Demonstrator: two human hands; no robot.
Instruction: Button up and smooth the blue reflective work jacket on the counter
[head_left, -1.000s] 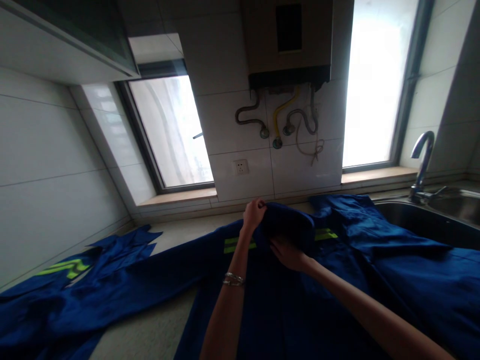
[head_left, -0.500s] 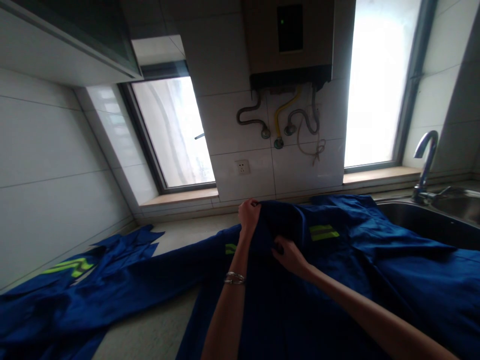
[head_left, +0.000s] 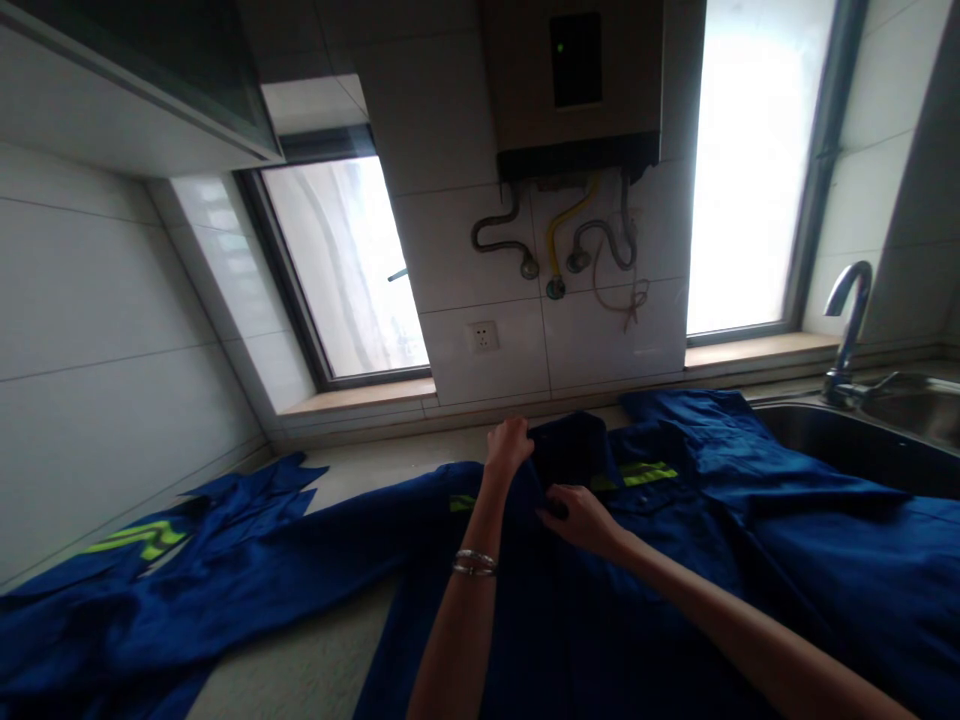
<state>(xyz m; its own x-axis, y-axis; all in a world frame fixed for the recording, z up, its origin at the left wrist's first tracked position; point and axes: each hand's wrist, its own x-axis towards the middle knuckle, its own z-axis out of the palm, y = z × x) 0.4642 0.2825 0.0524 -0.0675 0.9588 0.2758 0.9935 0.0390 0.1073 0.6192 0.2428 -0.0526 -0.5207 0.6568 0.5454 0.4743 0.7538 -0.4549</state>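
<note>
A dark blue work jacket (head_left: 637, 590) with yellow-green reflective strips lies spread over the counter in front of me. My left hand (head_left: 510, 445) is closed on the edge of its raised collar, with a metal bracelet on the wrist. Lower and to the right, my right hand (head_left: 576, 515) pinches the front edge of the same jacket below the collar. Between the two hands the cloth stands up in a dark fold. One sleeve (head_left: 300, 570) stretches out to the left across the counter.
More blue cloth with a reflective strip (head_left: 154, 540) lies at the far left. A sink (head_left: 825, 430) with a chrome faucet (head_left: 851, 330) borders the jacket at the right. A water heater (head_left: 577, 80) with hoses hangs on the tiled wall, above a socket (head_left: 482, 336).
My left hand has come slightly down and right with the collar edge. The collar has shifted, and its fold now overlaps part of the right reflective strip. My right hand has barely moved.
</note>
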